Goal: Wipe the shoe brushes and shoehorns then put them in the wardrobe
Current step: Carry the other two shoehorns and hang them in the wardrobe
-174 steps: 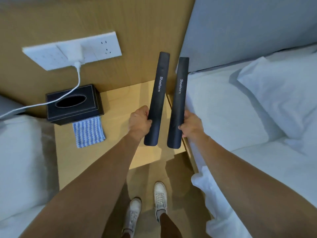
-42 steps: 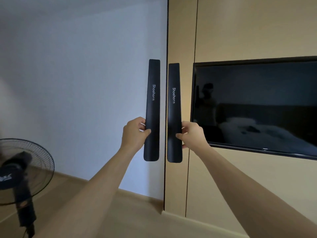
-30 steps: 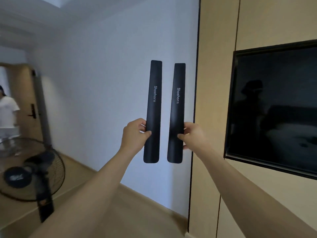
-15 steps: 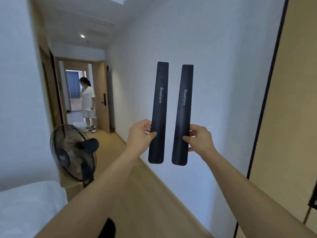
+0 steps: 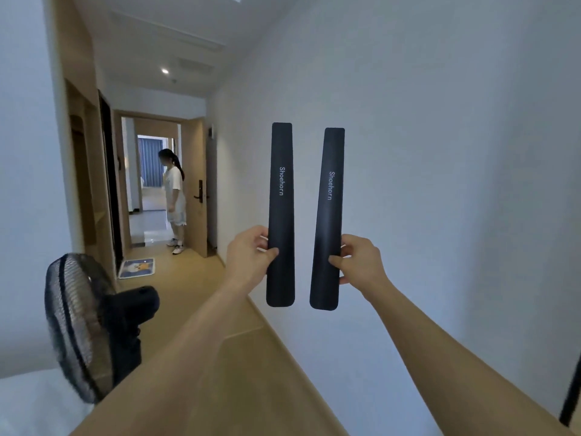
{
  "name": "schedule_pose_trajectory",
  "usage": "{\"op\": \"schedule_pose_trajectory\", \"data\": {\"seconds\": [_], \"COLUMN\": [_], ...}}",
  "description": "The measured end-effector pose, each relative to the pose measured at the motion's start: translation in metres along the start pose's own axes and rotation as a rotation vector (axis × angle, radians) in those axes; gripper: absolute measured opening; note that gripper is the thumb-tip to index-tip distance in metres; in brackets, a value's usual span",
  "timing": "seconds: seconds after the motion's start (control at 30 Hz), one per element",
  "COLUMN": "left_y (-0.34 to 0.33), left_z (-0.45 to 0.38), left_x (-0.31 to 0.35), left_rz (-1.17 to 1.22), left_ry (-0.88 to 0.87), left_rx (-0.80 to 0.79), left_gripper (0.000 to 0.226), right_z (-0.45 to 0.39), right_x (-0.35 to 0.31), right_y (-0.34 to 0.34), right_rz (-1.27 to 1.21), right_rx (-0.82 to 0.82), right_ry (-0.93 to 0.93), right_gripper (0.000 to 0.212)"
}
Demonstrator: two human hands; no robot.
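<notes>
At arm's length in the hallway, the left hand (image 5: 248, 256) and right hand (image 5: 361, 262) each pinch a shoehorn (image 5: 280, 215) upright near its lower end, so either one, as with the other shoehorn (image 5: 327, 221), could slip or swing into the wall (image 5: 440, 152).

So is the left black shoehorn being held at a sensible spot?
Reasonably. The left hand pinches the left flat black plastic shoehorn from its outer edge on the wider lower third, below the lettering; it hangs upright, so that low grip looks steady.
</notes>
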State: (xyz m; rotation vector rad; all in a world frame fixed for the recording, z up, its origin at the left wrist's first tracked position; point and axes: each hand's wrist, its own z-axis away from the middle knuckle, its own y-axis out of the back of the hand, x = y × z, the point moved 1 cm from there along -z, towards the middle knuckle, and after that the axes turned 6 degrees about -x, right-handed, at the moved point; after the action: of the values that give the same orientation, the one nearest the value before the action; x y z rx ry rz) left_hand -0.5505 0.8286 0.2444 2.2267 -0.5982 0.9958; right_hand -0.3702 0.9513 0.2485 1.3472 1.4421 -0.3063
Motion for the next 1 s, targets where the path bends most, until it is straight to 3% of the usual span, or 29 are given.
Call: {"op": "schedule_pose_trajectory", "data": {"seconds": [0.4,1.0], "left_y": [-0.033,-0.047], "left_z": [-0.176,-0.439], "left_x": [-0.103,-0.257], "left_rz": [-0.037,-0.233], "left_ry": [0.033,0.142], "left_rx": [0.005,0.281], "left_gripper": [0.019,0.018], "right_z": [-0.211,-0.566], "right_x": [0.069,0.140], "right_y": [-0.065,-0.214], "right_rz": [-0.009,-0.173], "right_rx": [-0.047,-0.344], "right_ry": [0.038,0.245], "right_gripper": [0.026,0.024]}}
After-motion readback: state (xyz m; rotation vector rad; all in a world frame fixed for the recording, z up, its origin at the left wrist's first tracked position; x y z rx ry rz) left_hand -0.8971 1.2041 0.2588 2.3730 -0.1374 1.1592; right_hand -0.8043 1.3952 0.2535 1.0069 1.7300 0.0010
